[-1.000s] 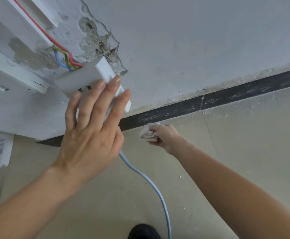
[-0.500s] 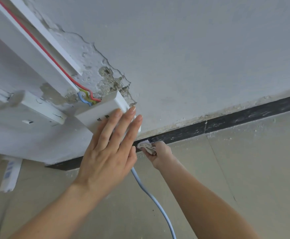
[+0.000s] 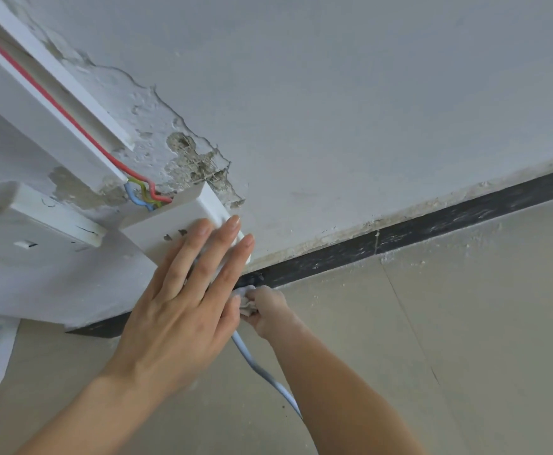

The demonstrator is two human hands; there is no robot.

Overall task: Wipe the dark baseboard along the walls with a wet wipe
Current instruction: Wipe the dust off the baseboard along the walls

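Right hand [image 3: 267, 310] curled closed around one crumpled white wet wipe [image 3: 245, 298], pressed against the dark baseboard strip [image 3: 432, 221] at the wall's foot. Left hand [image 3: 183, 310] open, four fingers flat on one white plastic socket box [image 3: 176, 224]; it holds nothing. Three wires, red, yellow-green and blue [image 3: 144, 192], enter the box. One pale blue cable [image 3: 262, 372] trails nearward over the beige tile floor [image 3: 465, 323].

Both forearms are bare, with no sleeves in view. The left hand [image 3: 176, 318] has short, unpainted nails; the right hand [image 3: 268, 310] likewise wears nothing.
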